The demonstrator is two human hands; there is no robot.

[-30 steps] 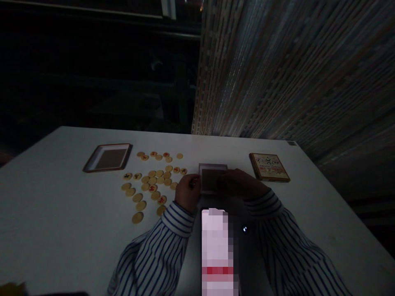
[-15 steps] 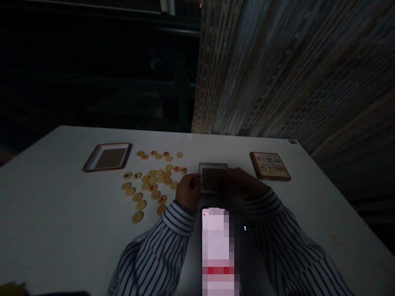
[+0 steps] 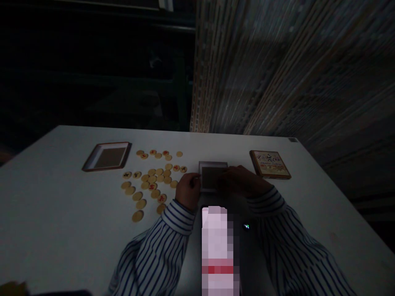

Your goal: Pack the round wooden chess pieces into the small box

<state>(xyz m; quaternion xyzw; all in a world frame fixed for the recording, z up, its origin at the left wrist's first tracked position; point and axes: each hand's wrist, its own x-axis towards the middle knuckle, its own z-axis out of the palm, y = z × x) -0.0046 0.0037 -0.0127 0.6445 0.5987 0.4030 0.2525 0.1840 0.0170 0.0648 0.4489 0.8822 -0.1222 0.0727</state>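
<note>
A small shallow box [image 3: 212, 164] with pale inner walls and a brown bottom lies on the table in front of me. My left hand [image 3: 187, 190] is closed, thumb and fingers pinching the left edge of this box. Over the box's right side, my right hand [image 3: 239, 180] has its fingers bent and drawn together; whatever they may hold is hidden in the dark. Left of my left hand lie many round wooden xiangqi pieces [image 3: 160, 178], some showing red or black characters, the others plain side up.
An open box half [image 3: 126, 153] with a brown bottom stands at the far left of the white table [image 3: 77, 218]. A closed box with a printed lid [image 3: 271, 164] lies at right. Close to me is a lit phone [image 3: 217, 242]. A beaded curtain [image 3: 247, 74] hangs behind.
My right hand has shifted slightly to the right along the box. The left hand and the pieces look the same.
</note>
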